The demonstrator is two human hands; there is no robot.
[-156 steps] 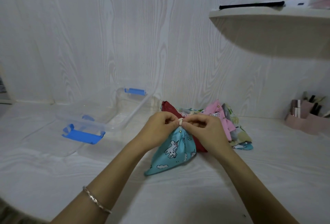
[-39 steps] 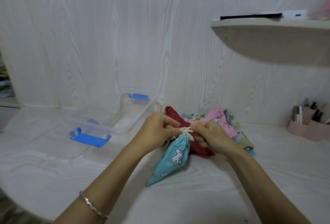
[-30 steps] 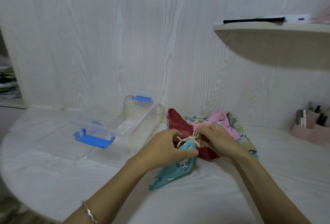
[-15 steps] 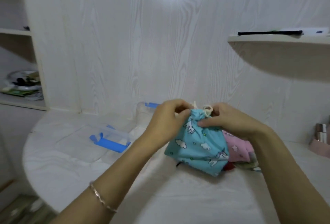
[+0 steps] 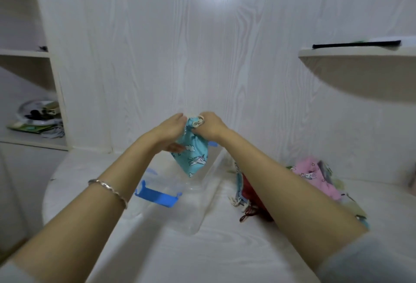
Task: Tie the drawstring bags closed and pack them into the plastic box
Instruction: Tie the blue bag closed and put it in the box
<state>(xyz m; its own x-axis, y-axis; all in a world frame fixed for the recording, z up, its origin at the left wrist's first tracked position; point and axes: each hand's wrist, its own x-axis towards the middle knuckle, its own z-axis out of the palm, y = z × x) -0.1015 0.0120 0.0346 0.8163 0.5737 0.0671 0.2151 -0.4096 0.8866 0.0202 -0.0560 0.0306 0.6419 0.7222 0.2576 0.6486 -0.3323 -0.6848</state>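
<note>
Both hands, left (image 5: 169,129) and right (image 5: 210,127), pinch the gathered neck of a soft turquoise unicorn-print drawstring bag (image 5: 193,157) above the clear plastic box (image 5: 180,194).

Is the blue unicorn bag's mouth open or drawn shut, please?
Drawn shut: the blue unicorn bag has its top gathered tight under a looped cream drawstring; left hand and right hand grip it.

I see a white wooden wall (image 5: 157,57) in front of me and a white table (image 5: 225,249) below it. On my right, a shelf (image 5: 360,54) holds a long black thing (image 5: 355,43). On my left, a cubby (image 5: 29,93) holds a round white thing (image 5: 36,111), something flat and green (image 5: 27,127) and some grey wires (image 5: 54,134).
</note>
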